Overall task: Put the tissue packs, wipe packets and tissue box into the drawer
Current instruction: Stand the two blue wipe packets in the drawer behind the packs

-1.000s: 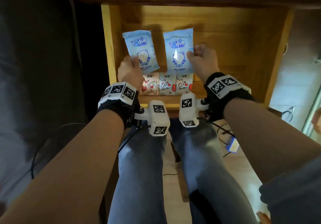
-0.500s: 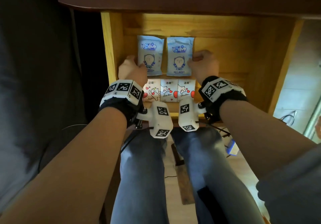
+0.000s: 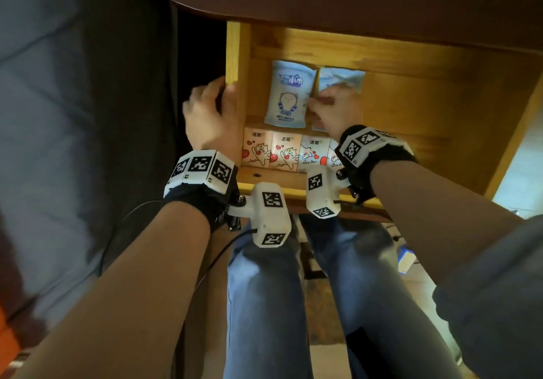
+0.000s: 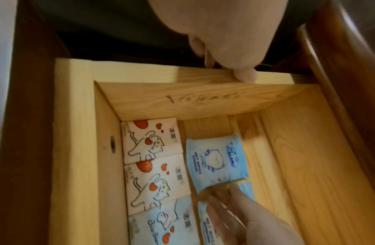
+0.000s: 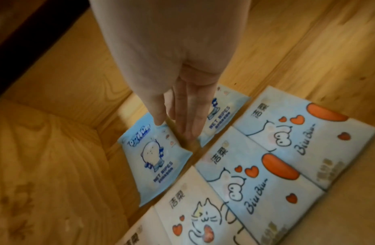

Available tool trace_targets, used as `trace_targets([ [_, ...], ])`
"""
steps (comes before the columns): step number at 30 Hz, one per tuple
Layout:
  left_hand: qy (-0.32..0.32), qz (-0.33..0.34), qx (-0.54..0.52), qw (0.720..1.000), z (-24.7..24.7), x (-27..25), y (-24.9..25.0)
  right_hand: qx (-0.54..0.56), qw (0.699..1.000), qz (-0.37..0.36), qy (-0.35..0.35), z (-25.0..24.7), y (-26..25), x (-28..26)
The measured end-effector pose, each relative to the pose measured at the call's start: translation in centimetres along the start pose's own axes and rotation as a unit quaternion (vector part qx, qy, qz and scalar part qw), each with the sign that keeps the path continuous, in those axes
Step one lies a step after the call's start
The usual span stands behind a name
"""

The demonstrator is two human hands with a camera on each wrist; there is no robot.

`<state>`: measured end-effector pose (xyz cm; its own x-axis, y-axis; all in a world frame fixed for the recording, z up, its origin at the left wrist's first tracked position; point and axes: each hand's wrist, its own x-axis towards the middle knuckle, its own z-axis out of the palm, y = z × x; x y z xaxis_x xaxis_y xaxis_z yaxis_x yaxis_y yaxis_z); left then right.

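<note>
Four tissue packs (image 3: 283, 155) sit in a row along the near wall of the drawer (image 3: 435, 131), edge to edge: two with a cat and red hearts toward your left, two pale blue ones toward your right, the last partly hidden under your right wrist in the head view. Behind that row, two blue wipe packets lie flat on the drawer floor. The left wipe packet (image 3: 289, 94) lies near the drawer's left wall; the right wipe packet (image 3: 340, 80) lies just beside it, mostly covered by your right hand (image 3: 332, 109). That hand reaches down with straight fingers (image 5: 186, 119), the tips in the narrow gap between the two packets, touching their edges, gripping nothing. Your left hand (image 3: 210, 114) holds the top edge of the drawer's left wall, thumb (image 4: 244, 74) pressed on the rim and the other fingers curled over the outside. The tissue box shows in none of the views.
</note>
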<state>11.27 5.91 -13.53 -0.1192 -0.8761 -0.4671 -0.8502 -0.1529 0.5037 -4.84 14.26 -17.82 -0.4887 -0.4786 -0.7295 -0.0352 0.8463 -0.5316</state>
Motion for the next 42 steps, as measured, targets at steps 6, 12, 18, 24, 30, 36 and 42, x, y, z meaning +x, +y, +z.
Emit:
trace_targets([
  [6, -0.05, -0.001, -0.102, 0.994, 0.1, 0.2, -1.5, -0.082, 0.996, -0.029, 0.007, 2.3, -0.2, 1.2],
  [12, -0.039, 0.011, -0.116, 0.992, 0.3, 0.4, -2.0, -0.077, 0.996, -0.038, 0.001, 3.9, -0.9, 1.4],
  [18, -0.034, 0.005, -0.116, 0.993, 0.5, 0.5, -2.1, -0.08, 0.996, -0.032, -0.019, 4.6, -1.4, 1.8],
  [24, -0.019, -0.008, -0.101, 0.995, 0.8, -0.2, -1.2, -0.134, 0.988, -0.065, 0.041, 2.6, -1.0, 0.8],
  [30, -0.004, -0.023, -0.086, 0.996, 1.3, -0.7, -0.6, -0.109, 0.973, 0.024, 0.202, -0.4, 1.7, 0.9],
  [36, -0.005, -0.02, -0.083, 0.996, 1.5, -0.6, -0.9, -0.073, 0.975, 0.092, 0.187, -0.9, 3.7, 1.1],
  [42, 0.0, -0.021, -0.087, 0.996, 1.6, -0.6, -1.0, -0.035, 0.983, 0.068, 0.164, 0.9, 3.0, 1.4],
])
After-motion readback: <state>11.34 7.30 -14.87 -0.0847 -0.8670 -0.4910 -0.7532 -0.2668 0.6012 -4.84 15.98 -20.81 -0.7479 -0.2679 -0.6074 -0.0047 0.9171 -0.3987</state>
